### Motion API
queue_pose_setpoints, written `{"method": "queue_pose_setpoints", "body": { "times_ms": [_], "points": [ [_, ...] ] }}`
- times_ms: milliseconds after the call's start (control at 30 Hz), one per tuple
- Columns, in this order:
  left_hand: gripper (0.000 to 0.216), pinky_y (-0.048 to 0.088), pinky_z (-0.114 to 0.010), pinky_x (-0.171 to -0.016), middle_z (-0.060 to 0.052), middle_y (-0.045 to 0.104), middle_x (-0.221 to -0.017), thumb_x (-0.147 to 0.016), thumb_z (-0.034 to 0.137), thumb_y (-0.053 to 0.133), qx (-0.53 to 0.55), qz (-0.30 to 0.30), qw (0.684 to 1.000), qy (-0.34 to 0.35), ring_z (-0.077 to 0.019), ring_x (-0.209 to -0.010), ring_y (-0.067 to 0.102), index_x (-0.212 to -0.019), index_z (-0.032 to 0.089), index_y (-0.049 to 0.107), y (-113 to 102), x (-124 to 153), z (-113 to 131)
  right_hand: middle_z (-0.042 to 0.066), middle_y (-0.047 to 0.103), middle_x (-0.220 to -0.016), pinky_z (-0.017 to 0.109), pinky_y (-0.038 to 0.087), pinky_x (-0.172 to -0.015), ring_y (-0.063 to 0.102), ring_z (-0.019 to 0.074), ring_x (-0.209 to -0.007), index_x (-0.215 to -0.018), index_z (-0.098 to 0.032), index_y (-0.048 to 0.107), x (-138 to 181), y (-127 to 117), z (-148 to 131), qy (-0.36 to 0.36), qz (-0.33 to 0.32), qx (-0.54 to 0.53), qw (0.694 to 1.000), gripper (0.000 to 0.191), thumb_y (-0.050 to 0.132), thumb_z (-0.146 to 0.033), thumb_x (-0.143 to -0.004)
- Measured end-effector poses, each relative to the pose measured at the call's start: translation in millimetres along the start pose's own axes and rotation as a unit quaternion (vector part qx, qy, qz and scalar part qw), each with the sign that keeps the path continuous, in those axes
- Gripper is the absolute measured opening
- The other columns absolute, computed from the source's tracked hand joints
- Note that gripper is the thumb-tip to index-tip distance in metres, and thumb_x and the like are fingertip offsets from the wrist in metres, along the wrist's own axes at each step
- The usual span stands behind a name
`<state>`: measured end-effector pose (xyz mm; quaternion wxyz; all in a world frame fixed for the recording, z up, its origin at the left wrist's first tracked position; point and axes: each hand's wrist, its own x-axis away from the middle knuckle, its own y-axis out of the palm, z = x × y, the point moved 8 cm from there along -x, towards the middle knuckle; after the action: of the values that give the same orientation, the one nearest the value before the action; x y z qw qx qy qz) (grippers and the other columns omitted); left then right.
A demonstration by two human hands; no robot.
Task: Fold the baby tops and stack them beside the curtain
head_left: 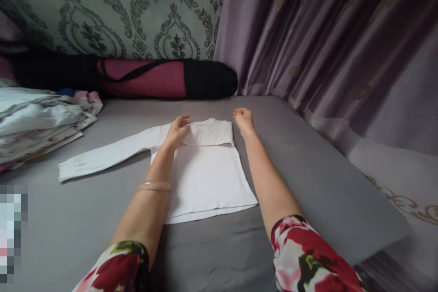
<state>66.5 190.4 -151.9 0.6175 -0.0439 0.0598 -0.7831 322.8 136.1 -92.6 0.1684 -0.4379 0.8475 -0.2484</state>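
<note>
A white long-sleeved shirt [205,173] lies flat on the grey sheet, hem toward me. Its right sleeve is folded across the chest, while the left sleeve stretches out to the side. My left hand [178,131] rests on the upper chest by the end of the folded sleeve, fingers loosely apart; its thumb side is partly hidden. Just off the shirt's right shoulder, my right hand [244,120] hovers with its fingers curled in, and nothing shows in them. A pale bangle [154,185] circles my left forearm.
A pile of folded clothes [37,121] sits at the left. Along the patterned wall lies a long black and maroon bag [147,78]. Purple curtains [308,41] hang down the right side of the grey-covered bed [308,155].
</note>
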Motion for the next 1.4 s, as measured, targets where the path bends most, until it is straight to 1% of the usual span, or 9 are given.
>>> {"method": "queue_pose_setpoints", "body": {
  "times_ms": [133, 267, 367, 633, 867, 1000, 1100, 1200, 1400],
  "points": [
    [0.064, 0.048, -0.024, -0.060, -0.010, 0.066, -0.112, -0.067, 0.024, 0.053, -0.058, 0.008, 0.998, 0.013, -0.0151, -0.074, 0.062, -0.130, 0.015, 0.050, -2, 4, 7, 0.017, 0.064, -0.125, 0.037, 0.043, -0.101, 0.056, 0.0262, -0.121, -0.128, -0.012, 0.058, 21, 42, -1, -0.056, -0.084, 0.172, 0.980, 0.043, 0.034, -0.017, -0.092],
    [0.072, 0.048, -0.026, -0.066, -0.013, 0.063, -0.113, -0.066, 0.032, 0.066, -0.200, 0.048, 0.977, -0.048, -0.0190, -0.082, 0.063, -0.133, 0.014, 0.048, -18, 11, 4, 0.021, 0.037, -0.151, 0.043, 0.023, -0.115, 0.028, 0.0306, -0.143, -0.142, -0.002, 0.040, 44, 76, -2, -0.094, -0.107, 0.287, 0.947, 0.054, 0.034, -0.027, -0.095],
    [0.072, 0.048, -0.027, -0.069, -0.012, 0.063, -0.113, -0.066, 0.027, 0.066, -0.248, 0.026, 0.967, -0.049, -0.0192, -0.082, 0.062, -0.135, 0.016, 0.048, -22, 12, 2, 0.023, 0.024, -0.157, 0.045, 0.013, -0.118, 0.016, 0.0323, -0.147, -0.147, 0.003, 0.029, 46, 78, 6, -0.075, -0.108, 0.314, 0.940, 0.063, 0.028, -0.037, -0.099],
    [0.047, 0.046, -0.035, -0.092, -0.008, 0.060, -0.103, -0.077, 0.018, 0.050, -0.288, 0.061, 0.948, 0.121, -0.0207, -0.091, 0.058, -0.121, 0.018, 0.065, -17, 6, 15, 0.022, 0.018, -0.159, 0.043, 0.009, -0.118, 0.012, 0.0317, -0.147, -0.150, 0.005, 0.024, 48, 76, 19, -0.096, -0.076, 0.319, 0.940, 0.071, 0.020, -0.045, -0.100],
    [0.033, 0.047, -0.037, -0.091, -0.010, 0.056, -0.099, -0.080, 0.014, 0.047, -0.341, 0.079, 0.933, 0.087, -0.0210, -0.087, 0.059, -0.099, 0.014, 0.074, -23, 5, 3, 0.021, 0.022, -0.158, 0.042, 0.010, -0.118, 0.018, 0.0322, -0.146, -0.150, 0.003, 0.026, 47, 79, 22, -0.080, -0.049, 0.340, 0.936, 0.070, 0.024, -0.046, -0.100],
    [0.037, 0.046, -0.040, -0.096, -0.012, 0.058, -0.098, -0.077, 0.007, 0.047, -0.430, 0.082, 0.895, 0.087, -0.0256, -0.098, 0.058, -0.100, 0.015, 0.074, -25, 8, 11, 0.021, 0.021, -0.158, 0.043, 0.011, -0.117, 0.017, 0.0320, -0.146, -0.150, 0.003, 0.024, 43, 76, 22, -0.063, -0.072, 0.347, 0.933, 0.071, 0.025, -0.047, -0.099],
    [0.037, 0.043, -0.043, -0.099, -0.014, 0.060, -0.110, -0.078, 0.009, 0.049, -0.486, 0.091, 0.861, 0.118, -0.0295, -0.109, 0.055, -0.108, 0.015, 0.072, -17, 14, 30, 0.022, 0.018, -0.159, 0.045, 0.009, -0.117, 0.014, 0.0318, -0.147, -0.150, 0.003, 0.024, 48, 73, 12, -0.059, -0.074, 0.346, 0.933, 0.068, 0.025, -0.043, -0.100],
    [0.038, 0.044, -0.039, -0.099, -0.013, 0.064, -0.113, -0.085, 0.012, 0.044, -0.489, 0.040, 0.858, 0.151, -0.0273, -0.108, 0.058, -0.114, 0.015, 0.068, 9, 19, 42, 0.020, 0.017, -0.160, 0.045, 0.004, -0.118, 0.008, 0.0293, -0.148, -0.151, 0.001, 0.024, 66, 85, -11, -0.129, -0.078, 0.345, 0.927, 0.063, 0.026, -0.035, -0.100],
    [0.041, 0.039, -0.039, -0.106, -0.015, 0.061, -0.130, -0.094, 0.019, 0.033, -0.499, -0.041, 0.855, 0.132, -0.0256, -0.123, 0.053, -0.125, 0.011, 0.058, 41, 26, 23, 0.013, 0.015, -0.162, 0.039, 0.006, -0.119, 0.009, 0.0250, -0.149, -0.153, -0.002, 0.022, 99, 127, -23, -0.188, -0.172, 0.318, 0.913, 0.060, 0.026, -0.027, -0.097]
  ]
}}
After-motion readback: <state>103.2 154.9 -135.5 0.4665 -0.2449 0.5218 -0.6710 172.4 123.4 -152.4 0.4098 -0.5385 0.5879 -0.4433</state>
